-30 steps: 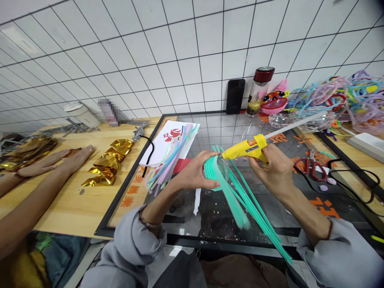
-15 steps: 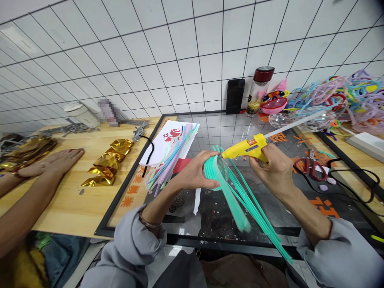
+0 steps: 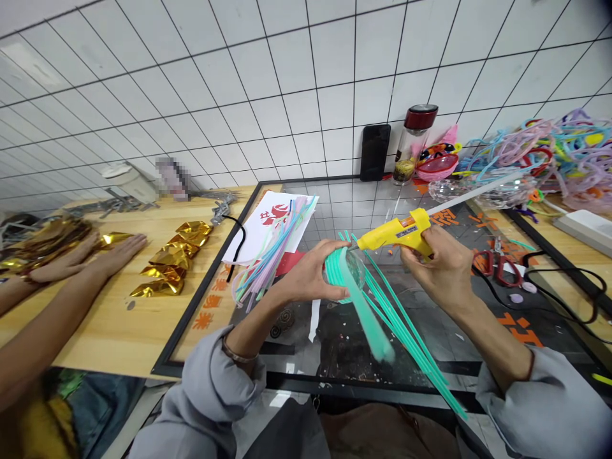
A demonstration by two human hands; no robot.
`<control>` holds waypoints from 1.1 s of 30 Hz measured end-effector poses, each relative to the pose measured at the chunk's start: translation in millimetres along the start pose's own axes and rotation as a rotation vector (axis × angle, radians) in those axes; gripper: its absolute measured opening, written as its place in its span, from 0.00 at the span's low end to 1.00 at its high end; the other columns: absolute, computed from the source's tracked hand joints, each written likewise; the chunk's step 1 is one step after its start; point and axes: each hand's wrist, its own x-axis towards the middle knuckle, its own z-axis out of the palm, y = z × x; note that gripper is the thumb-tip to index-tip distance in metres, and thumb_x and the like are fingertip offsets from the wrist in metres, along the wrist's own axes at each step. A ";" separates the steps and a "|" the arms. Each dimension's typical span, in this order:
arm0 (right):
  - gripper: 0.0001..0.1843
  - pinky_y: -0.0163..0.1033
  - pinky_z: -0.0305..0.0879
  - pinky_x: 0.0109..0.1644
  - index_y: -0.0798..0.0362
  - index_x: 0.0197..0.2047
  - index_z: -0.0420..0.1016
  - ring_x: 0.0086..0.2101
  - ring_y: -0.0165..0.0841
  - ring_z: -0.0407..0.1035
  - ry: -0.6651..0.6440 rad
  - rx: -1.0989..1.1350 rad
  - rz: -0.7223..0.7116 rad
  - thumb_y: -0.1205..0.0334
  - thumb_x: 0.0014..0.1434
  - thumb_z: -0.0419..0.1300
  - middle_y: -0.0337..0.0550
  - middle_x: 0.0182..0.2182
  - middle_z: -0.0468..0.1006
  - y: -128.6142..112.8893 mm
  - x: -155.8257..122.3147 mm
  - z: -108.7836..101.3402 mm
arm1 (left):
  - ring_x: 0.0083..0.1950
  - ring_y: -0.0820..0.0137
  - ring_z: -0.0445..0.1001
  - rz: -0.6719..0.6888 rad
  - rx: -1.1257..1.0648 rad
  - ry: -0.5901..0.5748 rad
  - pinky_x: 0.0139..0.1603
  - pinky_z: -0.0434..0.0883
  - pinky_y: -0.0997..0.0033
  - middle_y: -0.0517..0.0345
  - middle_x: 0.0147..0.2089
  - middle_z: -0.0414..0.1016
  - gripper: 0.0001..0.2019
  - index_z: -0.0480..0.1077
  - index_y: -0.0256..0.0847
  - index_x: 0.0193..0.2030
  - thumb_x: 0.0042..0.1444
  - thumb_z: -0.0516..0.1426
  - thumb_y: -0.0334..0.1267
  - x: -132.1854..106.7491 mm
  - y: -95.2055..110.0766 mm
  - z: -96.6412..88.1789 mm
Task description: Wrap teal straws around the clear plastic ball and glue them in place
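My left hand [image 3: 310, 275] is closed round a clear plastic ball [image 3: 352, 271] wrapped with teal pipe cleaners [image 3: 382, 312], whose long ends trail down to the right. My right hand [image 3: 440, 268] grips a yellow hot glue gun [image 3: 396, 232] with a white glue stick sticking out behind. Its nozzle points left, just above the ball and the teal strands. Both hands are over a black-framed glass panel [image 3: 335, 204].
A bundle of pastel pipe cleaners [image 3: 272, 252] lies on white paper left of my hands. Red scissors [image 3: 495, 268] and a black cable [image 3: 564, 280] lie right. Another person's hands [image 3: 95, 255] rest by gold foil pieces [image 3: 174, 255]. A phone [image 3: 374, 153], a jar [image 3: 414, 143] and tangled pipe cleaners [image 3: 549, 153] stand behind.
The glue gun and my right hand have risen slightly and shifted right. The other person's hands have moved over the gold foil at the left.
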 end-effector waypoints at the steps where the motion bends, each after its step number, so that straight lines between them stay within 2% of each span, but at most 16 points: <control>1: 0.16 0.38 0.52 0.28 0.47 0.27 0.54 0.23 0.29 0.56 -0.001 0.000 0.000 0.68 0.57 0.59 0.33 0.22 0.60 0.2 -0.1 0.1 | 0.64 0.51 0.69 0.002 0.003 0.002 0.69 0.65 0.42 0.44 0.63 0.67 0.41 0.61 0.42 0.65 0.43 0.69 0.44 0.2 -0.1 -0.1; 6: 0.16 0.38 0.52 0.28 0.47 0.27 0.54 0.23 0.30 0.58 -0.027 0.007 0.011 0.67 0.57 0.60 0.34 0.22 0.62 -1.5 -0.1 -0.1 | 0.64 0.51 0.69 -0.005 0.001 -0.001 0.68 0.65 0.44 0.42 0.63 0.67 0.42 0.61 0.41 0.65 0.44 0.70 0.45 -0.3 1.2 -0.6; 13: 0.17 0.37 0.53 0.28 0.46 0.27 0.53 0.23 0.30 0.57 -0.004 -0.002 -0.046 0.68 0.58 0.60 0.33 0.22 0.61 -2.4 -1.3 0.5 | 0.64 0.50 0.69 -0.016 -0.010 -0.005 0.68 0.65 0.44 0.43 0.63 0.67 0.42 0.61 0.41 0.65 0.43 0.70 0.45 -1.0 3.6 0.1; 20: 0.17 0.37 0.53 0.28 0.47 0.27 0.53 0.23 0.30 0.57 -0.010 0.008 -0.003 0.67 0.57 0.59 0.33 0.22 0.61 0.3 -1.1 1.4 | 0.65 0.49 0.67 -0.032 -0.035 -0.001 0.69 0.63 0.44 0.40 0.64 0.66 0.41 0.61 0.39 0.65 0.44 0.70 0.44 -2.2 8.2 0.0; 26: 0.17 0.37 0.52 0.27 0.47 0.27 0.53 0.22 0.29 0.56 -0.013 0.007 -0.027 0.68 0.56 0.60 0.32 0.22 0.60 -0.8 -0.2 0.3 | 0.65 0.51 0.67 -0.026 -0.030 0.001 0.69 0.64 0.43 0.43 0.64 0.67 0.41 0.61 0.43 0.65 0.45 0.70 0.45 -2.3 7.5 -0.3; 33: 0.18 0.38 0.50 0.27 0.46 0.26 0.51 0.21 0.29 0.55 -0.004 0.016 0.031 0.66 0.57 0.60 0.33 0.21 0.59 -2.1 1.1 -0.2 | 0.66 0.50 0.67 -0.029 -0.039 0.003 0.70 0.63 0.44 0.42 0.64 0.66 0.41 0.61 0.41 0.65 0.45 0.70 0.46 -2.6 7.7 0.3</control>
